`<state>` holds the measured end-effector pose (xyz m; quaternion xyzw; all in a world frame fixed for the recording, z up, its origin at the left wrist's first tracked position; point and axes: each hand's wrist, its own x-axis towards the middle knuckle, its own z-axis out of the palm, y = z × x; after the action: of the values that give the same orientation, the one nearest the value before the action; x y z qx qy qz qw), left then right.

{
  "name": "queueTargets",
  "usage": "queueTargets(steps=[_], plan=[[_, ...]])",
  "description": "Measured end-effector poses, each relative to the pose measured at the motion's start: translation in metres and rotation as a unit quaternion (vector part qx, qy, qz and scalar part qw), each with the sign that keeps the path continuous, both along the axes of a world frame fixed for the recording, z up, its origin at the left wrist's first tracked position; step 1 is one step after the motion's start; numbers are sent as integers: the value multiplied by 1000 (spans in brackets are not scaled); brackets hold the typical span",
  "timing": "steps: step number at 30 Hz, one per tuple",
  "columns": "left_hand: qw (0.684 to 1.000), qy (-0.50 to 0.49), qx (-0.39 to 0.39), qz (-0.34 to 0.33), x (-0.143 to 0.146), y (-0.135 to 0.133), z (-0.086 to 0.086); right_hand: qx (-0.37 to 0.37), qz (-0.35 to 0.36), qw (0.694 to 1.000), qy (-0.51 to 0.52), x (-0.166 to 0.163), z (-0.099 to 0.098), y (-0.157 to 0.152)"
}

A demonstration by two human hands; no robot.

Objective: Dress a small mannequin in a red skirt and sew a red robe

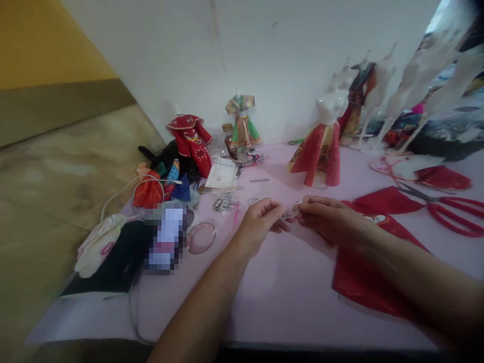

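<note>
Over the middle of the table, my left hand [260, 222] and my right hand [330, 217] face each other with fingers pinched. A thin pale strand [290, 217] spans the small gap between their fingertips. Something small and whitish shows at my right fingertips, too blurred to name. Under and beside my right forearm lie red cloth pieces [355, 277]. Behind my hands, a small white dress form [333, 107] wears a red and gold skirt [316, 156].
Red-handled scissors [456, 214] lie at the right. Small dressed forms in a red robe [192, 143] and a green dress [244, 123] stand by the wall. A phone [166, 239], a clear ring [201, 238] and a white glove [99, 244] lie left. Bare dress forms [412, 80] crowd the back right.
</note>
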<state>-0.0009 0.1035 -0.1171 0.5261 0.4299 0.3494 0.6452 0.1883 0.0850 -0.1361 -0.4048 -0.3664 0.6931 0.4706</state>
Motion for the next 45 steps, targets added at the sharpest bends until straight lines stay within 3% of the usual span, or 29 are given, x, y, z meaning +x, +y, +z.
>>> queueTargets(steps=[16,37,45], plan=[[997,47,61,-14,5,-1,-8,2,15,1000,-13,2,0,-6],[998,9,51,-38,3,-3,-7,33,6,999,35,3,-10,-2],[999,11,40,-36,4,-3,-5,20,-23,999,19,1,-2,-2]])
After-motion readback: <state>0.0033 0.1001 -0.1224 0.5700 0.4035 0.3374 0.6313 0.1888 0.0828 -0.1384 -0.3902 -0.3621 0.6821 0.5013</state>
